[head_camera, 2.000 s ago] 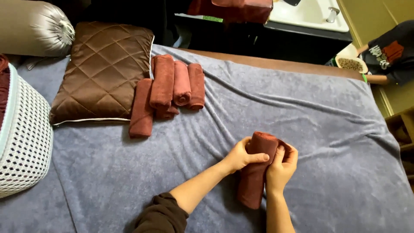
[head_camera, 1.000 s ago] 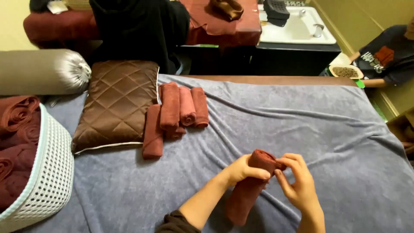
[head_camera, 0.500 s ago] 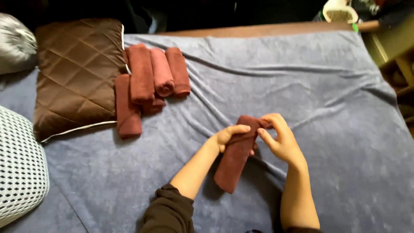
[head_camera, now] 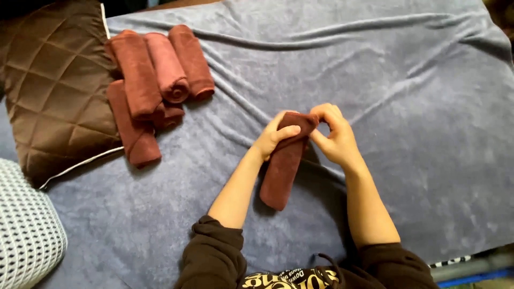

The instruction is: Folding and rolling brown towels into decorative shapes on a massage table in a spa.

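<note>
Your left hand (head_camera: 272,138) wraps the far end of the rolled maroon towel (head_camera: 284,160) mid-bed so it stays tight. Your right hand (head_camera: 333,137) pinches its loose corner. Finished rolls (head_camera: 152,80) stack against the brown cushion (head_camera: 53,85), far-left corner.

Six maroon rolled towels show in all: five in a pile of rolled towels (head_camera: 152,80) beside the cushion, and one rolled towel (head_camera: 285,160) apart from it, between two hands. There is one brown quilted cushion (head_camera: 51,85), one white perforated basket (head_camera: 27,230) and one grey-blue blanket (head_camera: 417,107) covering the bed.
</note>
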